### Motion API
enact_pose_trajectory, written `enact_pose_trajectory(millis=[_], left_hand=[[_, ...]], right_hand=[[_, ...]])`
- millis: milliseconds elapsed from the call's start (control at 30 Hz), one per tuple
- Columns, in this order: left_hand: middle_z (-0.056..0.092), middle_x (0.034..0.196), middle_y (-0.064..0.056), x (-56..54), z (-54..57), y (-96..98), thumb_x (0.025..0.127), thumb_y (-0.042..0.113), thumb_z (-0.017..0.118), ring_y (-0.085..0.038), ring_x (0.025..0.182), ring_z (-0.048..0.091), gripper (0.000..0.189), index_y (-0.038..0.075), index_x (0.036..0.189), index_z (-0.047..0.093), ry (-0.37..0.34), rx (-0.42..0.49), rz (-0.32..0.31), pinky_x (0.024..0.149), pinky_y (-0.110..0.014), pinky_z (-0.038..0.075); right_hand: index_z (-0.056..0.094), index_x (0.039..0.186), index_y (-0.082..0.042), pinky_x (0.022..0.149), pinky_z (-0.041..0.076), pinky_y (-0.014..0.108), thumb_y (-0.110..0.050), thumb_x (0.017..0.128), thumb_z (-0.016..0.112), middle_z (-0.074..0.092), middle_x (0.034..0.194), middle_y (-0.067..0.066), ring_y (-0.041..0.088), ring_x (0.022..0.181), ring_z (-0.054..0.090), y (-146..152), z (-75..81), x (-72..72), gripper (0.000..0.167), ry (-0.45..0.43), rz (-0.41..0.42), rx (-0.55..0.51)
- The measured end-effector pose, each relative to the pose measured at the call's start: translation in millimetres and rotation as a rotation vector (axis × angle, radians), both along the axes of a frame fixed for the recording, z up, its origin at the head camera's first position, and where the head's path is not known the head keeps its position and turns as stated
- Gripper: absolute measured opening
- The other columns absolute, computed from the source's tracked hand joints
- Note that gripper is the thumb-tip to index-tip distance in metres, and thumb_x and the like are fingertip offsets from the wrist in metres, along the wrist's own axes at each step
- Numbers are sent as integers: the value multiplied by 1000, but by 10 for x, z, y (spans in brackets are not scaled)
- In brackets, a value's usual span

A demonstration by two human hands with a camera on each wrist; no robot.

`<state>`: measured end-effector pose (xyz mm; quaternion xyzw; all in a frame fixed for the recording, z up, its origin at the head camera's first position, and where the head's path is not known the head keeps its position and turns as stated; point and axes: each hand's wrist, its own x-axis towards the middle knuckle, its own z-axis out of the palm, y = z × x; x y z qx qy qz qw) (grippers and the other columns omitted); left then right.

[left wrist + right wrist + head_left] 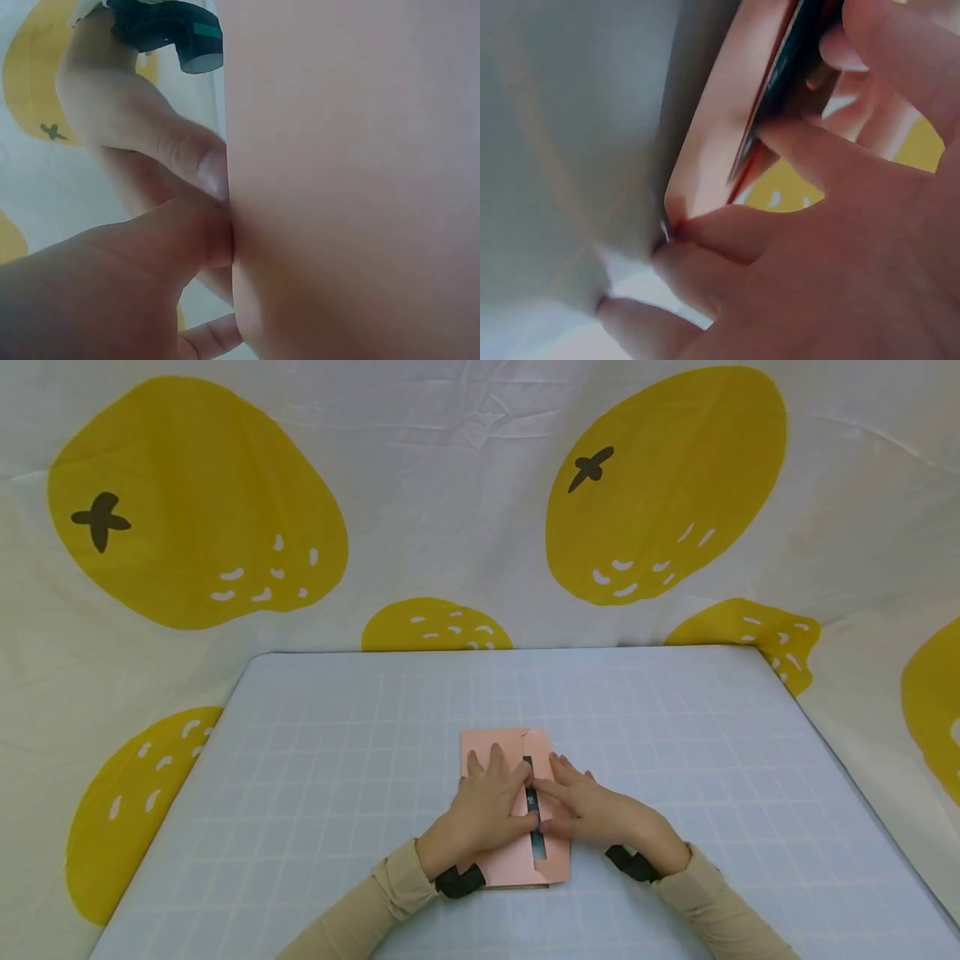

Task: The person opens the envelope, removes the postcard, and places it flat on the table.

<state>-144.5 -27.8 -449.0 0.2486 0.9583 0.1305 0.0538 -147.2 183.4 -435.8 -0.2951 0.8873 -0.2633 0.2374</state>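
Observation:
A flat pink folded paper piece [510, 867], like a folder or wrapped cover, lies on the table. A narrow dark strip [538, 845] runs lengthwise beside its right-hand flap [557, 862]. My left hand [480, 810] rests on the pink paper with fingers spread, its thumb and index finger reaching the strip. From the right, my right hand [603, 814] presses on the flap, index finger at the strip and other fingers along the right edge. The pink surface [352, 150] fills much of the left wrist view, hiding my left fingertips. What lies inside the paper is hidden.
A pale blue gridded cloth [315, 760] covers the table. Behind and beside it hangs a white sheet with large yellow fruit prints [202, 502]. A dark wrist strap [460, 882] sits on the left wrist, and another [632, 863] on the right.

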Motion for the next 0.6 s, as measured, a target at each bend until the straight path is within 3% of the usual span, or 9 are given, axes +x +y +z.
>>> enact_pose_trajectory(millis=[200, 400, 600], left_hand=[[36, 144, -33, 8, 39, 2, 88, 44, 60, -68, 124, 36, 44, 21, 125, 52, -44, 10, 9, 79, -61, 53], [37, 143, -34, -1, 38, -6, 88, 44, 60, -68, 122, 37, 43, 20, 123, 52, -35, 5, -5, 77, -60, 54], [37, 143, -34, -20, 1, -10, 89, 47, 60, -67, 121, 39, 45, 22, 125, 52, -21, -16, -15, 77, -58, 55]], right_hand=[[27, 157, -11, 108, 2, 74, -54, 88, 69, -9, 160, 31, 47, 147, -10, -96, -51, 93, 92, 21, -14, 92], [26, 157, -10, 107, 4, 75, -53, 84, 73, -8, 159, 33, 49, 146, -8, -141, -82, 121, 97, 63, -33, 124], [24, 158, -10, 106, 5, 75, -46, 85, 75, -9, 159, 32, 48, 146, -9, -107, -72, 94, 97, 32, -21, 105]])
